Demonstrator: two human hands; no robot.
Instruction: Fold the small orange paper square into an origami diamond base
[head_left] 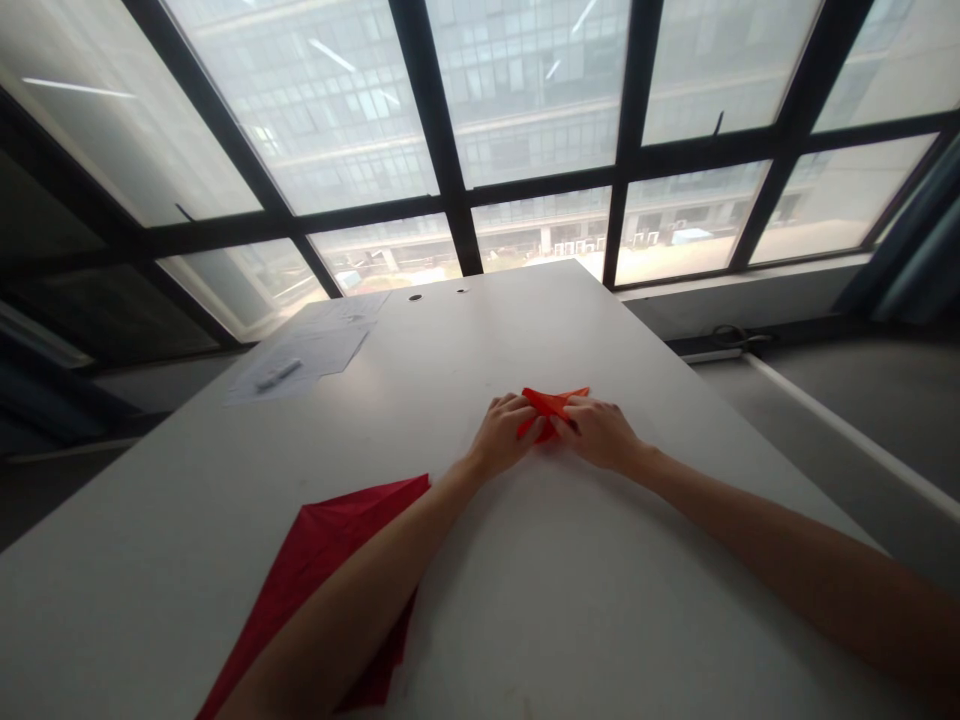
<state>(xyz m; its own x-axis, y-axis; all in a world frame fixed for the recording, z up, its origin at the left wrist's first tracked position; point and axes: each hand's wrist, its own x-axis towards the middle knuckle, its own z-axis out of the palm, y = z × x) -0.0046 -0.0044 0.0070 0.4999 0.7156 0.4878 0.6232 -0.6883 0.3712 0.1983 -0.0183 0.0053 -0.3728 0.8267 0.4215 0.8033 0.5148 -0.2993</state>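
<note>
A small piece of folded orange-red paper [551,402] lies on the white table between my two hands. My left hand [504,432] grips its left side, fingers curled and thumb against the lower edge. On the right side my right hand [600,430] pinches the same paper, its fingertips bent over it. Parts of the paper are hidden under the fingers of both hands. Below my left forearm rests a larger dark red sheet [300,560], creased and partly covered by the arm.
The white table [465,350] stretches toward large black-framed windows [525,90]. Printed papers [337,345] lie at its far left, with a marker-like object [278,374] on them. Two round holes [415,298] show near the back edge. A white pipe [847,425] runs along the floor at right.
</note>
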